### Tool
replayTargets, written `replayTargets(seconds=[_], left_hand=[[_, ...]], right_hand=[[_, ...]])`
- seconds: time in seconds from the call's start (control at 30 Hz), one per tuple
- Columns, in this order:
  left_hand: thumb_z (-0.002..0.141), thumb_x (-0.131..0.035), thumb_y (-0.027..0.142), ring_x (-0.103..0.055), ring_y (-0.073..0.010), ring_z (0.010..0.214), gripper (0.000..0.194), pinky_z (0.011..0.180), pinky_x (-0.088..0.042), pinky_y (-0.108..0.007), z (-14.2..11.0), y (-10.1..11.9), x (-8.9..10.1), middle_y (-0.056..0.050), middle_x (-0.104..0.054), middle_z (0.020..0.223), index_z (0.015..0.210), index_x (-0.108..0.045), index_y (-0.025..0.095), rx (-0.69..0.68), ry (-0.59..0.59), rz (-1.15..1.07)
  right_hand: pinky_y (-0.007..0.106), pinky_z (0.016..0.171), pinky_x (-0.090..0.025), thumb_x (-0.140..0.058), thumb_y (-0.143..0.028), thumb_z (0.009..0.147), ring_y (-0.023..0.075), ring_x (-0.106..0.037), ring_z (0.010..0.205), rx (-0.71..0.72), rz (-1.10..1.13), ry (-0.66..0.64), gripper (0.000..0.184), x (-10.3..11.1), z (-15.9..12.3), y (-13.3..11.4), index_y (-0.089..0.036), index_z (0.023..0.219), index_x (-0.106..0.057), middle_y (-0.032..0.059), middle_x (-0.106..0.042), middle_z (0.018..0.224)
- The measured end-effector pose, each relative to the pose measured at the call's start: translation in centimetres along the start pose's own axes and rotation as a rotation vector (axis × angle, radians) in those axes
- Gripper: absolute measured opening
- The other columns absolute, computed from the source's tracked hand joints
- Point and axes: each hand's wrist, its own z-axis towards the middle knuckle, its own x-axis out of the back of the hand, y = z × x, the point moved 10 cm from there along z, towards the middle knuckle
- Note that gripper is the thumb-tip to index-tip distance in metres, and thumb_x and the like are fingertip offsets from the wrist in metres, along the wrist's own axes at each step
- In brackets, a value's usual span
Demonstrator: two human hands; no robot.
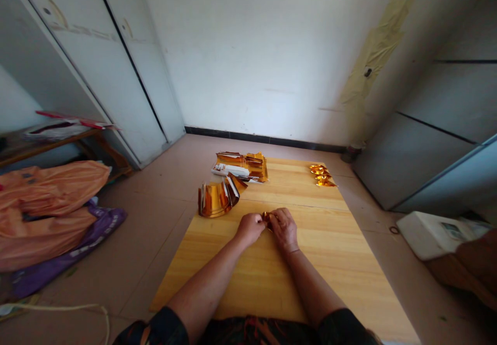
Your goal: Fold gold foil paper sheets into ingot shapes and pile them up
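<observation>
Both my hands meet above the middle of the wooden table (326, 241), fingers closed on one small piece of shiny gold foil paper (265, 215). My left hand (250, 228) pinches its left side, and my right hand (284, 227) grips it from the right. Most of the piece is hidden by my fingers. Just beyond my left hand stands a curved stack of gold foil sheets (215, 198). Behind that lies another pile of gold foil sheets (258, 166) with white paper showing. Several folded gold foil pieces (323, 175) sit in a row at the far right corner.
Cabinets (116, 49) stand at the left, and a grey appliance-like unit (423, 127) at the right. On the floor are orange and purple bags (58, 200) to the left and a white box (430, 235) to the right. A wall (252, 65) rises beyond the table.
</observation>
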Motion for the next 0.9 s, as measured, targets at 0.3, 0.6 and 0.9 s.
replayTargets(seconds=[0.3, 0.6, 0.9], left_hand=[[0.071, -0.059, 0.026, -0.05, -0.0088, 0.038, 0.016, 0.04, -0.032, -0.018, 0.0, -0.1, 0.8, 0.007, -0.049, 0.046, 0.061, -0.051, 0.017, 0.058, 0.038, -0.151], [0.074, -0.052, 0.033, -0.041, -0.005, 0.033, 0.022, 0.036, -0.028, -0.016, 0.0, -0.4, 0.6, 0.009, -0.042, 0.045, 0.06, -0.045, 0.018, 0.024, 0.027, -0.396], [0.073, -0.052, 0.033, -0.042, -0.0053, 0.033, 0.025, 0.036, -0.027, -0.017, -0.1, -0.3, 0.3, 0.008, -0.044, 0.044, 0.055, -0.043, 0.017, 0.033, 0.002, -0.422]], right_hand=[[0.025, 0.067, -0.044, -0.042, -0.027, 0.09, 0.0147, -0.055, 0.07, -0.03, -0.048, -0.045, 0.027, -0.6, 0.0, 0.7, -0.019, 0.073, -0.062, 0.0046, -0.058, 0.074], [0.024, 0.065, -0.04, -0.043, -0.025, 0.088, 0.0136, -0.055, 0.069, -0.071, -0.062, -0.105, 0.027, -0.8, 0.0, 0.6, -0.019, 0.07, -0.063, 0.0032, -0.059, 0.072], [0.024, 0.065, -0.042, -0.045, -0.025, 0.085, 0.0139, -0.055, 0.068, -0.139, -0.021, -0.052, 0.025, -0.5, -0.1, 1.7, -0.019, 0.069, -0.063, 0.0033, -0.059, 0.071]])
